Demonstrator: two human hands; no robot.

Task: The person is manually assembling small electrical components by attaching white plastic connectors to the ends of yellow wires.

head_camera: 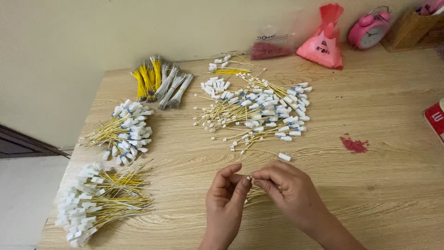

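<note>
Nearest to us, at the bottom edge of the pale wooden surface point(388, 194), our left hand point(225, 203) and right hand point(289, 187) meet, fingertips pinched together on a small white plastic connector point(249, 178). Both hands are closed on it, the left thumb and forefinger from one side, the right from the other. Thin yellow wires point(253, 196) trail down from the pinch and pass under the right palm; how many we hold we cannot tell.

We judge that we are seating a wire end into the connector. The next move calls for a steady push along the wire's line, with the left hand keeping the housing from turning.

Just beyond the hands a single loose white connector point(285, 157) lies alone. To the left, near the surface's corner, sits a fanned bundle of yellow wires with white end caps point(99, 201), and behind it a second bundle with white and blue caps point(122, 132).

Farther back, in the middle, spreads the large loose heap of yellow leads with white and blue connectors point(259, 111). Left of it lie tied bunches of bare yellow and grey wires point(159, 83).

Against the wall stand a clear bag of dark red pieces point(270, 46), a pink plastic bag point(323, 41) and a pink alarm clock point(368, 28). A red stain point(354, 145) marks the wood at right.
</note>
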